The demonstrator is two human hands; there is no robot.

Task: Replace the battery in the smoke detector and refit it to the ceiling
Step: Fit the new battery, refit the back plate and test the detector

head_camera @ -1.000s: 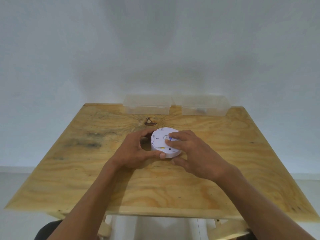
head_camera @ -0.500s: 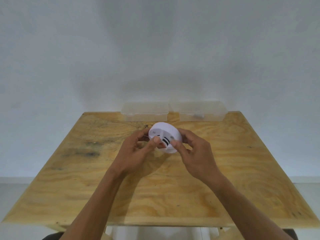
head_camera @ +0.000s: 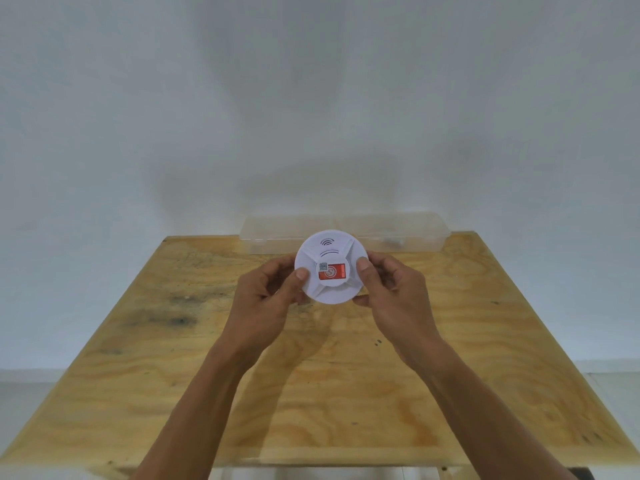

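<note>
The white smoke detector [head_camera: 330,267] is held above the wooden table [head_camera: 138,358], face toward the camera, gripped at 9 o'clock by the left hand [head_camera: 268,299] and at 3 o'clock by the right hand [head_camera: 391,292]. 2 clear plastic boxes [head_camera: 398,233] are seen at 12 o'clock behind it.

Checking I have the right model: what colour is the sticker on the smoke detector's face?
Mostly red, small white corner; sticker, head view.

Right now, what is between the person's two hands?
In the head view, the white smoke detector sits between them. The left hand pinches its left edge and the right hand pinches its right edge, holding it up above the wooden table.
</note>
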